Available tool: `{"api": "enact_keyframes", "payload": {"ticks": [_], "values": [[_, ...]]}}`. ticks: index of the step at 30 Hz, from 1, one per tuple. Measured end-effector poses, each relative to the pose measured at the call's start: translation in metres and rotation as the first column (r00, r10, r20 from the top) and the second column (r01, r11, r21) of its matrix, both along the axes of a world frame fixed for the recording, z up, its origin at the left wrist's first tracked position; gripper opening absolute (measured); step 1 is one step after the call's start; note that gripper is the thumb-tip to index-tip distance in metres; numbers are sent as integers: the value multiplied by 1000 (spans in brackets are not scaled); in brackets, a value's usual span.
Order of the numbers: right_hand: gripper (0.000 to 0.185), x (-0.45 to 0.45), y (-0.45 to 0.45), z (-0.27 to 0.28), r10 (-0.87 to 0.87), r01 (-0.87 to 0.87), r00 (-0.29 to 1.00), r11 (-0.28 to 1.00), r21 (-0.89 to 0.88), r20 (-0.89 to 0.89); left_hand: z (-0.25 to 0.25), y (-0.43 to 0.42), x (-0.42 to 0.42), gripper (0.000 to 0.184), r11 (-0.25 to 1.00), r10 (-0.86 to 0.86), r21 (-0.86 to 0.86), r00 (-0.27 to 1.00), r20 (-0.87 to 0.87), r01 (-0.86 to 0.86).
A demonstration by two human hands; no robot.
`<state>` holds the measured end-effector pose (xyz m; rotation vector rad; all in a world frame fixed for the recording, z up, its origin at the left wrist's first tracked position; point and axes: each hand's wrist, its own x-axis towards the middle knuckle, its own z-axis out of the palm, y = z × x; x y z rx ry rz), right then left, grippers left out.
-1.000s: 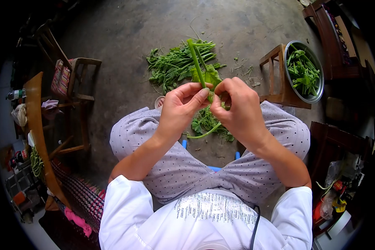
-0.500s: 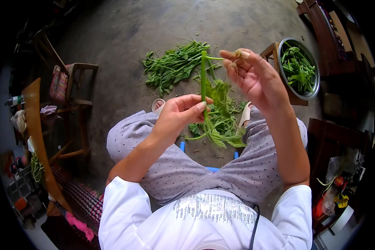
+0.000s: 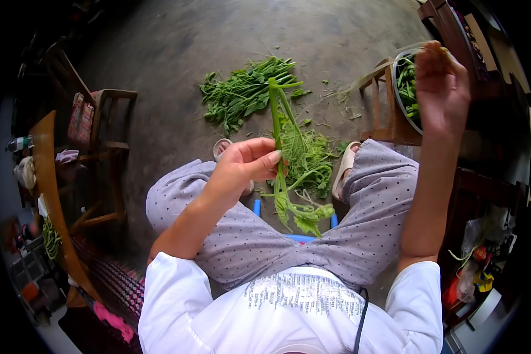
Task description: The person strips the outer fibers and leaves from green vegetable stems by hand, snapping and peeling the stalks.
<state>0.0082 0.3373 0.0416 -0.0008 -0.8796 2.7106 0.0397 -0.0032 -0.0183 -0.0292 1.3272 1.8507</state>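
Note:
My left hand [image 3: 242,164] pinches a leafy green vine shoot [image 3: 275,109] between thumb and fingers, holding it upright above my lap. Its cut end points away from me, while a leaf and curled tip hang lower down. Out to the right, my right hand [image 3: 445,94] is raised in front of the metal basin [image 3: 397,97], its fingers closed and a little blurred. From them a thin pale strand of stem fibre [image 3: 374,72] trails to the left. On the floor beyond lies a pile of leafy shoots [image 3: 248,88]. Stringy green scraps [image 3: 315,156] lie between my feet.
The basin, with cut greens [image 3: 405,82] in it, rests on a wooden stool [image 3: 385,109] at right. A wooden chair [image 3: 97,115] and a table edge [image 3: 48,159] stand at left. Blue stool legs [image 3: 257,206] show beneath me.
My right hand has swung away to the right, from the top of the shoot to near the basin, drawing a strand with it. The shoot in my left hand has shifted slightly left.

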Motion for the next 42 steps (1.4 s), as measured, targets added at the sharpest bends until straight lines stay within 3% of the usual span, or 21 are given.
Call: {"api": "enact_keyframes", "payload": {"ticks": [1, 2, 3, 5, 6, 7, 8, 9, 10, 11, 13, 15, 16, 18, 22, 24, 25, 28, 30, 40, 42], "values": [[21, 1, 3, 5, 12, -11, 999, 1000, 23, -41, 0, -1, 0, 24, 1000, 9, -2, 1000, 0, -9], [25, 4, 1, 4, -170, 168, 985, 984, 56, 20, 0, -1, 0, 24, 998, 59, 0, 998, -10, -59], [25, 8, -4, 5, -161, 160, 987, 986, 54, 20, 1, -1, -1, 25, 994, 109, 2, 994, -21, -109], [29, 14, -15, 5, 235, -227, 971, 960, 165, -36, 3, -2, -3, 26, 992, 129, 12, 991, -25, -129], [33, 21, -38, 7, 162, -185, 982, 937, 297, 100, 2, -2, -4, 27, 990, 138, 30, 989, -48, -137], [35, 24, -54, 2, 264, -257, 963, 838, 481, 54, 2, -2, -5, 27, 988, 147, 48, 987, -70, -144], [32, 29, -65, -8, 248, -273, 960, 725, 633, 130, 2, -2, -6, 29, 988, 151, 42, 985, -86, -148], [28, 31, -80, -3, 376, -332, 918, 549, 767, 128, 2, -1, -6, 29, 988, 153, 41, 985, -83, -150], [27, 39, -101, 6, 296, -292, 933, 297, 909, 203, 1, -1, -6, 29, 989, 145, 42, 982, -121, -140], [29, 42, -116, -2, 311, -210, 941, 229, 950, 133, 1, 0, -5, 29, 991, 134, 42, 978, -160, -129], [27, 47, -132, -2, 271, -327, 917, 92, 940, 293, 5, 4, -3, 29, 993, 119, 23, 971, -206, -116], [23, 43, -135, -6, 235, -215, 945, -85, 973, 229, 10, 6, -3, 29, 994, 106, 6, 961, -257, -108], [23, 41, -134, -10, 234, -215, 945, -85, 973, 229, 12, 6, -3, 29, 995, 98, 4, 965, -245, -100], [22, 39, -130, -16, 139, -162, 969, -273, 948, 205, 12, 6, -4, 29, 996, 90, 1, 968, -232, -92], [20, 42, -130, -18, 104, -142, 979, -274, 951, 176, 11, 4, -6, 29, 997, 74, 30, 983, -170, -69], [16, 43, -133, -8, 138, -493, 853, -107, 864, 504, 11, 5, -6, 29, 996, 83, 44, 987, -139, -78], [16, 43, -134, -10, 142, -493, 852, -108, 863, 505, 12, 6, -6, 29, 993, 113, 43, 981, -156, -108], [14, 45, -137, -20, 225, -627, 766, 56, 777, 602, 14, 7, -7, 30, 984, 178, 43, 966, -186, -173], [17, 47, -142, -27, 275, -624, 781, 313, 716, 561, 14, 6, -8, 30, 977, 211, 43, 957, -197, -207], [14, 47, -148, -31, 242, -635, 772, 314, 706, 587, 13, 10, -8, 30, 966, 251, 21, 919, -306, -257], [13, 49, -151, -32, 239, -593, 804, 385, 707, 544, 11, 10, -8, 30, 966, 250, 12, 914, -319, -260]]}}
